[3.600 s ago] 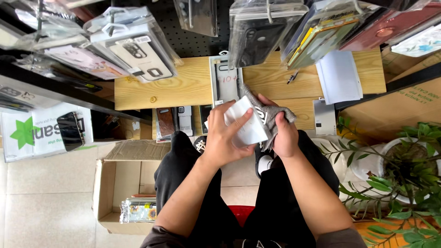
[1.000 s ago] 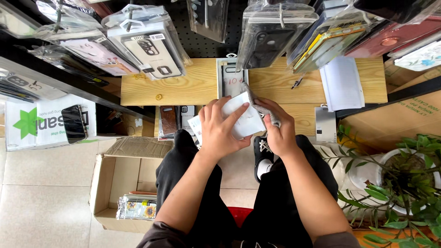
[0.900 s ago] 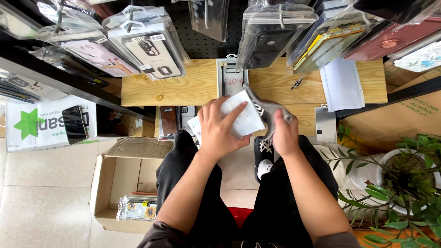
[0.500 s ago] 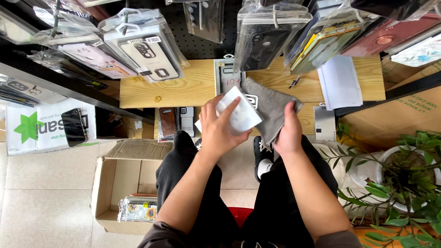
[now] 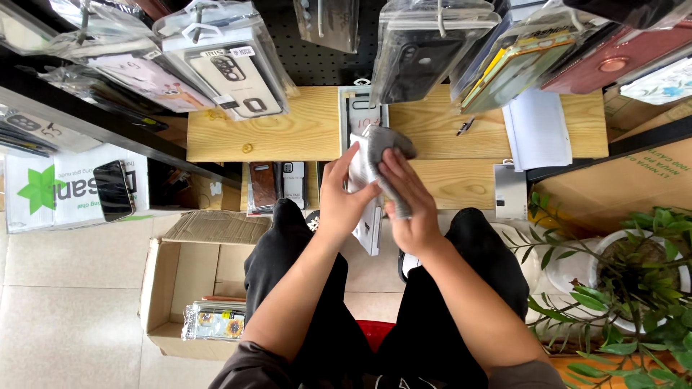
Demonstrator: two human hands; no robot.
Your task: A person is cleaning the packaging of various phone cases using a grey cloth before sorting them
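I sit facing a low wooden shelf (image 5: pixel 274 137) under a pegboard hung with packaged phone cases. My left hand (image 5: pixel 344 198) grips a flat white phone-case package (image 5: pixel 370 223), now turned edge-on and almost upright between my knees. My right hand (image 5: pixel 407 202) presses a crumpled grey cloth (image 5: pixel 382 148) against the top of that package, fingers spread over it. Both hands are close together in front of the shelf's lower board.
An open cardboard box (image 5: pixel 184 288) with packaged cases stands on the tiled floor at the left. A potted plant (image 5: pixel 634 274) is at the right. Papers (image 5: pixel 537 130) and a pen (image 5: pixel 465 127) lie on the shelf. Hanging packages (image 5: pixel 231 68) crowd the top.
The white package has been turned from flat and facing me to edge-on. The grey cloth moved from behind and right of it to over its top, under my right hand.
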